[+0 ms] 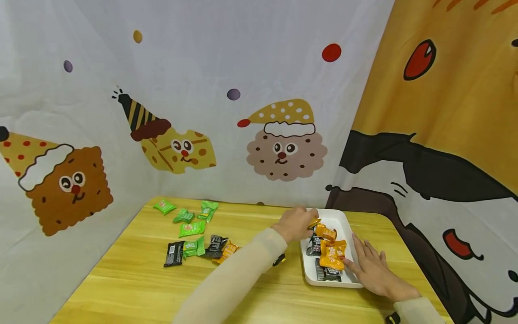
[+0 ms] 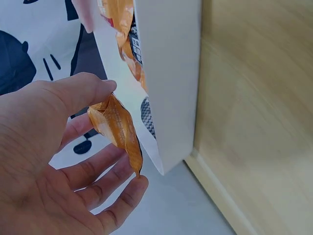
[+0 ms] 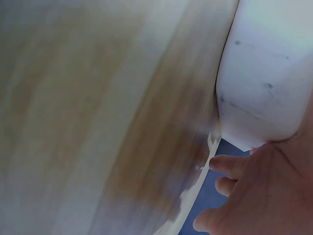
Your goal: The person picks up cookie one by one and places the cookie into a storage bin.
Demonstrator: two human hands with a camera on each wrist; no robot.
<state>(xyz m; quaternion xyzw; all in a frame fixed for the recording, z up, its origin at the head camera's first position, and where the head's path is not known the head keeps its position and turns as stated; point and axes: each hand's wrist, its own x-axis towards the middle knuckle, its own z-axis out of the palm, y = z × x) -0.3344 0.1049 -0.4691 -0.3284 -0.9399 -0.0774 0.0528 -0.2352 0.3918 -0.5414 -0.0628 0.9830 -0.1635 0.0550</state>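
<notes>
My left hand (image 1: 295, 224) is over the far left corner of a white tray (image 1: 337, 218). It pinches an orange-wrapped candy (image 2: 115, 122) between thumb and fingers, seen close in the left wrist view. Orange-wrapped candies (image 1: 332, 255) and black-wrapped candies (image 1: 332, 274) lie in the tray, some overlapping. Against the tray's right side rests my right hand (image 1: 374, 272), its fingers extended and the thumb over the rim. In the right wrist view, the fingers of that hand show beside the tray's outer wall (image 3: 266, 83).
On the left of the wooden table (image 1: 133, 279) lie several green-wrapped candies (image 1: 192, 228). Nearer are black packets (image 1: 174, 254) and an orange one (image 1: 228, 251), partly behind my left sleeve (image 1: 238, 274). A printed cloth (image 1: 194, 58) hangs behind the table and along its right.
</notes>
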